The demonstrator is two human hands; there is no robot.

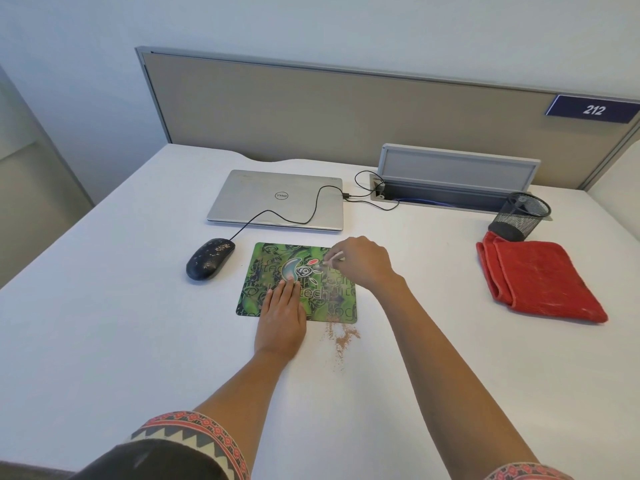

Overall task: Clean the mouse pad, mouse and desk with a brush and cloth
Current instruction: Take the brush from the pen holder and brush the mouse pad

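A green patterned mouse pad lies in the middle of the white desk. My left hand presses flat on its near half, fingers straight. My right hand grips a small brush over the pad's far right corner, bristles blurred against the pad. A black wired mouse, speckled with crumbs, sits left of the pad. A folded red cloth lies at the right. Brown dust is scattered on the desk just below the pad's near right corner.
A shut silver laptop lies behind the pad with the mouse cable looping over it. A black mesh pen cup lies tipped behind the cloth. A grey cable box and a partition stand at the back.
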